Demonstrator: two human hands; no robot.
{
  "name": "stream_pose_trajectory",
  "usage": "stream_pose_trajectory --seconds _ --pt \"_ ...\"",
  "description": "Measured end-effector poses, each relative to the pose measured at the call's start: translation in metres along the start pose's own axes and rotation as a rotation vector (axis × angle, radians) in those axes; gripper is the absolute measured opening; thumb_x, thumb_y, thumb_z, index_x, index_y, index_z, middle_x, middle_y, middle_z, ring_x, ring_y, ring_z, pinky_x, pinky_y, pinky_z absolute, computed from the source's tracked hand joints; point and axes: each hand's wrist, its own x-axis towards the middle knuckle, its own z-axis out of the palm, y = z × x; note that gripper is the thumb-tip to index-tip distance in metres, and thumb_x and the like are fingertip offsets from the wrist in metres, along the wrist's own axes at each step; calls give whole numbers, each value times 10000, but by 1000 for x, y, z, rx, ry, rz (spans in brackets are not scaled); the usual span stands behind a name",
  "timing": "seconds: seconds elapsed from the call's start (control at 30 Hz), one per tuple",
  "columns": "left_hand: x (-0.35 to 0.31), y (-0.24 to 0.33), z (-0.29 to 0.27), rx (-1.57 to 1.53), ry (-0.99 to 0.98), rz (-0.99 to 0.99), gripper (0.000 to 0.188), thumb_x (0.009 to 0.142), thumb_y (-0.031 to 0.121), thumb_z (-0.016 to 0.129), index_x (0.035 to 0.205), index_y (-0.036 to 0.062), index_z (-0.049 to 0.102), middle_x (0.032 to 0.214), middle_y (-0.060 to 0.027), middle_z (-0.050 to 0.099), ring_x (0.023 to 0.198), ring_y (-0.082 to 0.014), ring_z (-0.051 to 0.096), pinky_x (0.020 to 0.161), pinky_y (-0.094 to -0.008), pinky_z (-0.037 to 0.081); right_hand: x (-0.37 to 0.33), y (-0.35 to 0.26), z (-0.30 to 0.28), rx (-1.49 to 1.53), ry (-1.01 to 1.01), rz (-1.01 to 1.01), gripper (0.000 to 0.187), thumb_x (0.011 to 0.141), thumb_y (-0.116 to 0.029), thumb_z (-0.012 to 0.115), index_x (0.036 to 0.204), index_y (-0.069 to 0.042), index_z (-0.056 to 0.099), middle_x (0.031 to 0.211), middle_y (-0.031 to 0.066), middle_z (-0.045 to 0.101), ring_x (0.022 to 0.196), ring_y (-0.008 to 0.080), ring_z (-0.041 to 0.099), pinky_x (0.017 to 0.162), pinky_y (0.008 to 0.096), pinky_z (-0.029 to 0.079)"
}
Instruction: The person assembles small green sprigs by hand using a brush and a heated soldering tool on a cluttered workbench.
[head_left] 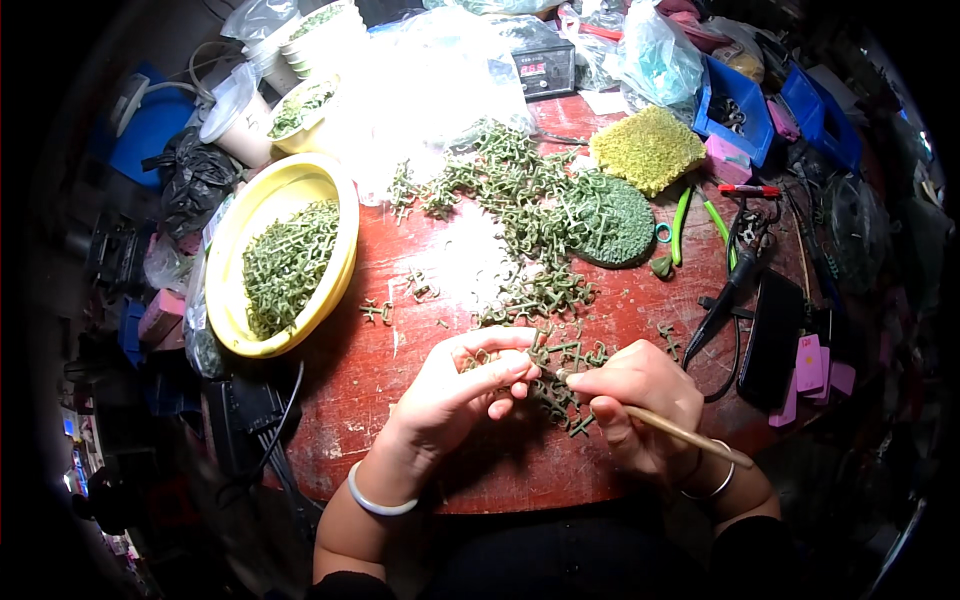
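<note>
My left hand [440, 390] is raised over the near part of the table, thumb and forefinger pinched together on a small green piece, mostly hidden by the fingertips. Facing it, my right hand [655, 400] grips a slim tool with a wooden handle [690, 432]; its handle slants back past the wrist, and its tip points toward the left fingertips. Beneath and between the hands lie several loose green branched pieces [572, 400]. A larger heap of the same pieces [520, 190] spreads farther back, against a round green textured disc [612, 222].
A yellow basin [347, 240] of green pieces stands at the left. Right of the heap are a yellow porous block [648, 150], green-handled pliers [680, 225], a corded pen-like tool [722, 305], a dark phone [770, 340] and pink blocks [812, 365]. Blue bins [737, 112] stand behind.
</note>
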Motion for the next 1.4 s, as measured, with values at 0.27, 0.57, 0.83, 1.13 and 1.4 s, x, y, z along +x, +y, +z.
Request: stream_pose_trajectory --seconds 0.27,0.57,0.83,1.13,1.4 --pt "-1 0 -1 6 -7 6 389 964 76 735 1321 -22 616 1003 -99 719 826 -114 665 605 -199 513 1 -1 0 -32 -36 -24 133 965 -75 692 1054 23 705 894 139 695 722 293 645 642 370 526" --pt "1 -3 -3 -1 -18 45 374 977 84 720 1328 0 620 1021 -90 712 834 -120 667 620 -215 508 -3 -2 -1 35 101 104 140 1006 -102 670 1050 21 722 890 117 704 698 233 623 627 337 505" --pt "-1 -1 -9 -113 -82 131 333 993 60 653 1317 22 585 1134 -133 682 966 -173 667 706 -259 530 -2 0 0 32 148 175 107 1009 -50 645 1062 19 709 898 114 696 677 210 591 606 325 477" --pt "-5 8 0 153 223 293 123 963 122 758 959 49 658 933 -20 688 798 -73 650 637 -213 518 -3 0 2 2 145 222 99 1008 -38 644 1061 16 708 877 111 680 673 189 574 609 318 462" --pt "5 -5 -5 842 396 638 56 906 25 758 948 4 726 878 -9 681 833 -88 623 801 -251 508 4 0 4 5 29 382 201 1036 9 577 1229 42 620 821 155 679 727 233 721 627 333 547"
